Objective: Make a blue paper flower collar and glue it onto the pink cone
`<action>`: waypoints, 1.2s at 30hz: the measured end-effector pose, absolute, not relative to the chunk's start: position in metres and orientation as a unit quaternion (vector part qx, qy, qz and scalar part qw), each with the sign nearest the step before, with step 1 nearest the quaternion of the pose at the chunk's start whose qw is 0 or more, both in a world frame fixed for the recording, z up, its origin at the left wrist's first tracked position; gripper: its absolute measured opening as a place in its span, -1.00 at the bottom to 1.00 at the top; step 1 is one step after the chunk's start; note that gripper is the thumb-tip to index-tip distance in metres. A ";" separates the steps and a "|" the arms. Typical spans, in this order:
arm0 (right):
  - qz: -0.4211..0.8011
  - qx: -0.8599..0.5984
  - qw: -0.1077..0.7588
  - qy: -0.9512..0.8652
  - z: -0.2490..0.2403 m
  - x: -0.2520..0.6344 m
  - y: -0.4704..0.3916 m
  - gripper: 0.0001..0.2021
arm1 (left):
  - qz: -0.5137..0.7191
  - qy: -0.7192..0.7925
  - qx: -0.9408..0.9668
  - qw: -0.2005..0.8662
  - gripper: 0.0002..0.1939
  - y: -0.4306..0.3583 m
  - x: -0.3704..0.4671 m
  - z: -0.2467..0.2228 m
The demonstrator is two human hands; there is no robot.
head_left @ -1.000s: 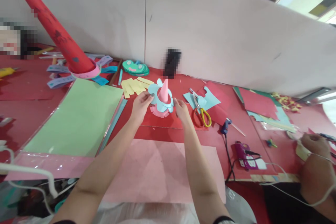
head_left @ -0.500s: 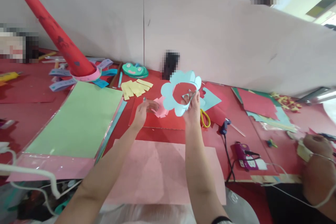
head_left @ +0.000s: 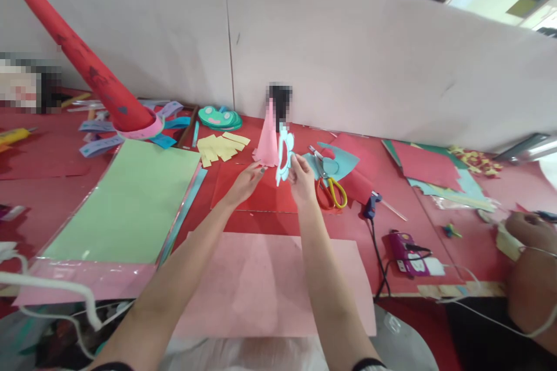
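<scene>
A pink paper cone (head_left: 267, 142) stands upright with its point up, its lower edge at the fingers of my left hand (head_left: 247, 183), which are closed on it. To its right, my right hand (head_left: 302, 175) pinches a light blue scalloped paper ring (head_left: 285, 153), turned nearly edge-on. Both are over a red sheet (head_left: 278, 200) on the red table. Scissors with red and yellow handles (head_left: 333, 191) lie just right of my right hand, partly on a light blue paper piece (head_left: 348, 162).
Pale yellow strips (head_left: 221, 148) and green cutouts (head_left: 220, 118) lie behind my left hand. A tall red cone (head_left: 96, 75) rises at left beside a green sheet (head_left: 126, 203). Rightward are a glue gun (head_left: 372, 206), a purple power strip (head_left: 404, 252) and another person's hand (head_left: 528, 229).
The pink cone has been brought upright from its end-on position. The blue ring has turned from facing the camera to nearly edge-on and moved slightly left, uncovering the scissors.
</scene>
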State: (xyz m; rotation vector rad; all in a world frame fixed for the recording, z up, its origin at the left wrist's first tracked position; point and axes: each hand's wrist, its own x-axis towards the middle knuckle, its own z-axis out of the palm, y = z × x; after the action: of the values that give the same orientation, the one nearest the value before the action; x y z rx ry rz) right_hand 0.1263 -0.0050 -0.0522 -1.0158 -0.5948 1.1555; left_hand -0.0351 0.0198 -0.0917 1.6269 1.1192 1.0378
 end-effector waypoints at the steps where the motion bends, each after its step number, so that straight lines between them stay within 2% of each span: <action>1: 0.506 -0.482 0.673 -0.242 -0.059 0.127 -0.005 -0.61 | 0.396 0.457 0.664 0.440 -0.63 0.020 -0.035 -0.094; 5: 0.471 -0.555 0.654 -0.204 -0.082 0.127 -0.012 -0.61 | 0.420 0.464 0.625 0.467 -0.53 0.015 -0.036 -0.099; 10: 0.439 -0.577 0.645 -0.242 -0.093 0.122 -0.022 -0.66 | 0.496 0.482 0.451 0.564 -0.40 0.010 -0.039 -0.100; 14: 0.444 -0.584 0.623 -0.273 -0.094 0.119 -0.025 -0.68 | 0.524 0.471 0.490 0.513 -0.62 0.009 -0.042 -0.094; 18: 0.464 -0.565 0.611 -0.302 -0.084 0.118 -0.029 -0.67 | 0.523 0.475 0.529 0.470 -0.72 0.006 -0.043 -0.087; 24: 0.505 -0.524 0.620 -0.295 -0.074 0.125 -0.035 -0.53 | 0.472 0.485 0.548 0.491 -0.62 -0.002 -0.045 -0.081; 29: 0.529 -0.506 0.614 -0.294 -0.085 0.132 -0.032 -0.72 | 0.481 0.461 0.531 0.523 -0.59 -0.005 -0.042 -0.077; 36: 0.536 -0.495 0.622 -0.285 -0.083 0.136 -0.030 -0.70 | 0.507 0.462 0.464 0.561 -0.65 -0.005 -0.040 -0.080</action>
State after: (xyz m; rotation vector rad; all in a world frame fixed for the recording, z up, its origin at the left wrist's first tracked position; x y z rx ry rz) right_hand 0.1360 -0.0302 -0.0832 -1.1380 -0.6545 1.2305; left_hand -0.0400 -0.0050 -0.0803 1.0926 1.0885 1.1959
